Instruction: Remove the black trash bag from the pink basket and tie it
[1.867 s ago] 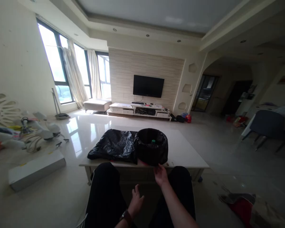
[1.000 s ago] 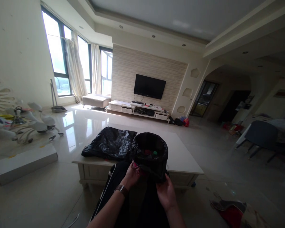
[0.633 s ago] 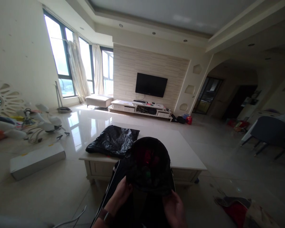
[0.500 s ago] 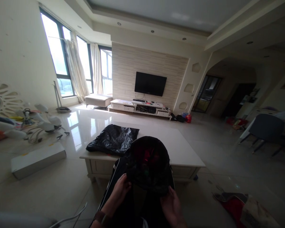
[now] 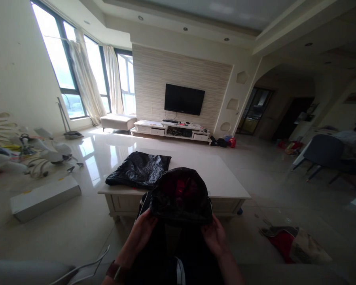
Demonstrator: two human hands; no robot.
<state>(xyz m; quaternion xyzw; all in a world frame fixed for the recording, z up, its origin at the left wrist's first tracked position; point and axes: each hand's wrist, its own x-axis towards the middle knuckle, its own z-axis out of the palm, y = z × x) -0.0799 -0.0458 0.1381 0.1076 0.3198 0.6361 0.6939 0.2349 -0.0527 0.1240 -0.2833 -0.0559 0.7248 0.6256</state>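
Both hands are up in front of the chest w/ a small bin lined w/ a black bag [image 5: 180,196] tipped toward the camera, so its mouth faces the person; red stuff shows inside, too dark to say what. Left hand [image 5: 142,229] grips the near-left rim, fingers curled on the plastic; right hand [image 5: 215,237] grips the near-right rim the same way. Bin is lifted clear of the low white table [image 5: 225,182], held over the lap just near of the table's near edge. A second black bag [image 5: 139,170] lies flat on the table, far-left of the bin, not touching it. Judging by the two-handed hold on the rim, the step in hand looks like working the liner at the bin's mouth, prob. loosening or gathering it. Next move prob. calls for pinching the liner edge all round & pulling it free of the rim w/o tipping further, since contents could spill onto the lap. Elsewhere: a white box [image 5: 44,196] on the floor at left, a red-and-tan cloth [image 5: 296,245] on the floor at right, a TV [image 5: 184,99] on the far wall.
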